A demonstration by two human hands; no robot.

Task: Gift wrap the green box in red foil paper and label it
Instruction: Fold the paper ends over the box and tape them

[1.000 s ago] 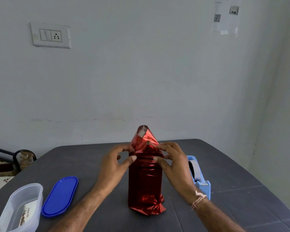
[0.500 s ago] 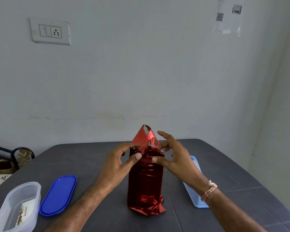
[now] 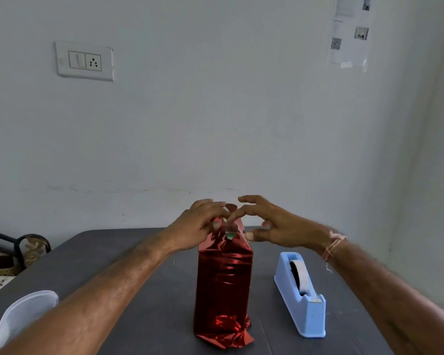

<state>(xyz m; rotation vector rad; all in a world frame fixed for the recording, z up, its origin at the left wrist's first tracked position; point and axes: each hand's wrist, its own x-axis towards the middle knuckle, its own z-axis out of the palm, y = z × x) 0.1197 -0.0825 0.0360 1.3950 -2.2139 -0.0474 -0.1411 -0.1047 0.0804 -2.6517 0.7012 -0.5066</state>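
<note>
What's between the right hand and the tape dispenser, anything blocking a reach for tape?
Nothing visible. The right hand is at the top fold of the red-wrapped box, and the blue tape dispenser stands on the table just to the box's right, below that hand's wrist. The stretch between them is bare tabletop and open air.

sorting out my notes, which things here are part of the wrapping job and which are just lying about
Part of the job:
- foil-wrapped box, standing upright
- left hand and right hand, folding the foil at its top
- blue tape dispenser, beside the box

Just lying about:
- clear plastic container, at the table's near left edge
</note>
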